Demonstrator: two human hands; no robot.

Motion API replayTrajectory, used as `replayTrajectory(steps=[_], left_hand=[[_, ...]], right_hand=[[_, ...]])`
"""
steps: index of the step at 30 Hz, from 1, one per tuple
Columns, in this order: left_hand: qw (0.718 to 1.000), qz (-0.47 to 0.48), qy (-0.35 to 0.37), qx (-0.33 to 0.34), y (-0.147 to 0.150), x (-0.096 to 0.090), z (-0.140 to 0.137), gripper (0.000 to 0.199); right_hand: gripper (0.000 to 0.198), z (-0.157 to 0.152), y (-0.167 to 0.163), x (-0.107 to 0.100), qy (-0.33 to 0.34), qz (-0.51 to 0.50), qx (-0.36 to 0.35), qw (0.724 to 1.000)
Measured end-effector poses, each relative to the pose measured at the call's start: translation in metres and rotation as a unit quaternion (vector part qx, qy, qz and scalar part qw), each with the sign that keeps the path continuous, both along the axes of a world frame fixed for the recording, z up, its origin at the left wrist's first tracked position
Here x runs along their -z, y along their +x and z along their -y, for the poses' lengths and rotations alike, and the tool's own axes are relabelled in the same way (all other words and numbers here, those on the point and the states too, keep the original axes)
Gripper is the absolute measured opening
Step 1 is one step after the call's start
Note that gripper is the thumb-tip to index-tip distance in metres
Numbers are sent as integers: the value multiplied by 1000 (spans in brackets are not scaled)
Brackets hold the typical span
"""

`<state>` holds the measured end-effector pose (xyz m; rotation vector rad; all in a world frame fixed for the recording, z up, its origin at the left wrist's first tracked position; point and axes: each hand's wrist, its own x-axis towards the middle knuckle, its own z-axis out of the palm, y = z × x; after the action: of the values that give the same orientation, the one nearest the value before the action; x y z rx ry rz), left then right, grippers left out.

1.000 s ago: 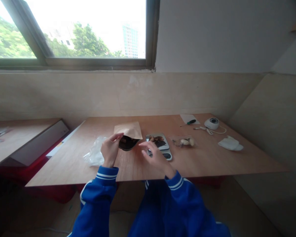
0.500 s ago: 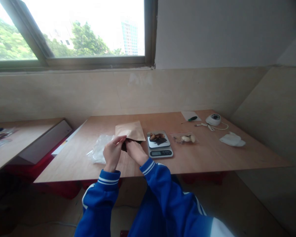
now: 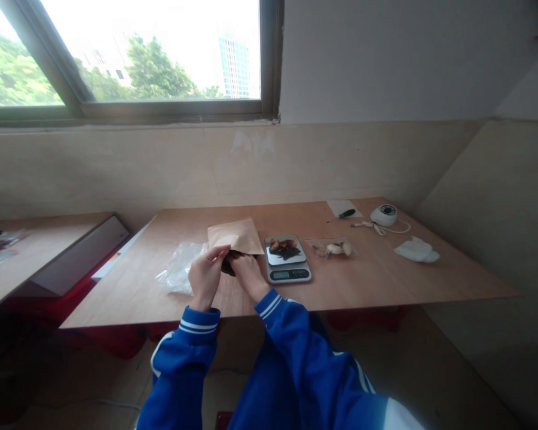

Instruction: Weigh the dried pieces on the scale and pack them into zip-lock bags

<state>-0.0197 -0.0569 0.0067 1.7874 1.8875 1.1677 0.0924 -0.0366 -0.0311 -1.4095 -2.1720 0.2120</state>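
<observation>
A brown kraft paper pouch (image 3: 237,234) lies on the wooden table with its mouth toward me. My left hand (image 3: 206,272) pinches the edge of that mouth between thumb and fingers. The fingers of my right hand (image 3: 250,275) reach into the pouch's dark opening, so their tips are hidden and I cannot see what they touch. Just right of the pouch stands a kitchen scale (image 3: 290,275), with brown and dark dried pieces (image 3: 284,248) on its plate. Left of my left hand is a crumpled clear plastic bag (image 3: 179,269).
Right of the scale lies a clear bag with pale pieces (image 3: 334,248). Farther back are a screwdriver (image 3: 347,213) on white paper and a white dome camera (image 3: 384,215) with its cable. A white crumpled bag (image 3: 416,249) sits near the right end of the table (image 3: 363,286).
The whole view has shifted slightly. Both hands stay at the pouch's mouth, the right one still partly inside; nothing on the table has visibly moved.
</observation>
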Motion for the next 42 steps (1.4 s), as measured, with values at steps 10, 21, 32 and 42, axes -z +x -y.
replayTrajectory(steps=[10, 21, 32, 42], left_hand=[[1000, -3, -4, -13, -8, -8, -4, 23], [1000, 10, 15, -5, -13, -7, -11, 24], [999, 9, 19, -28, -15, -11, -13, 25], [999, 21, 17, -21, -23, -7, -15, 25]], right_hand=[[24, 17, 19, 9, 119, -30, -84, 989], [18, 58, 44, -9, 63, -427, -56, 900], [37, 57, 95, 21, 3, -547, 57, 835], [29, 34, 114, 29, 124, -122, 87, 981]])
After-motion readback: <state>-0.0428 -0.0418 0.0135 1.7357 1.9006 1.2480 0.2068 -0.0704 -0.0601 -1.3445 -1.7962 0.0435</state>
